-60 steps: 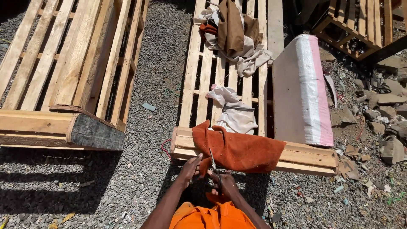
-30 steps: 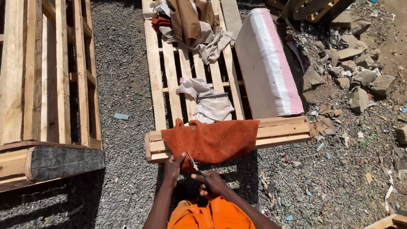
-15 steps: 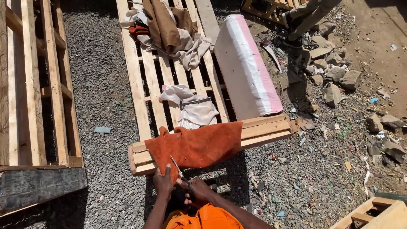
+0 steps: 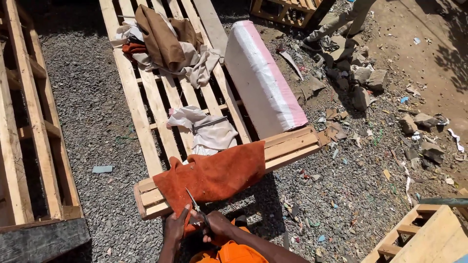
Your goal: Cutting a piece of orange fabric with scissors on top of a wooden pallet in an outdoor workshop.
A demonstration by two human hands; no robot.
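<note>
A rust-orange cloth (image 4: 214,175) lies draped over the near end of a wooden pallet (image 4: 287,146). My left hand (image 4: 174,226) pinches the cloth's near edge. My right hand (image 4: 217,225) grips a pair of scissors (image 4: 195,204), whose blades point up into the cloth. Both hands sit just below the pallet's front edge, above my orange clothing (image 4: 229,253).
On the pallet lie a white bundle of cloth (image 4: 207,131), a pile of brown and beige fabric (image 4: 165,44) and a white-and-pink foam slab (image 4: 265,80). Another pallet (image 4: 29,122) is at left, a wooden frame (image 4: 424,234) at lower right. Rubble (image 4: 370,83) and gravel surround. A person's leg (image 4: 341,19) shows at top.
The view has swung left to right, so the pallet and cloth shifted across the frame. My hands stay at the cloth's near edge with the scissors in the fabric.
</note>
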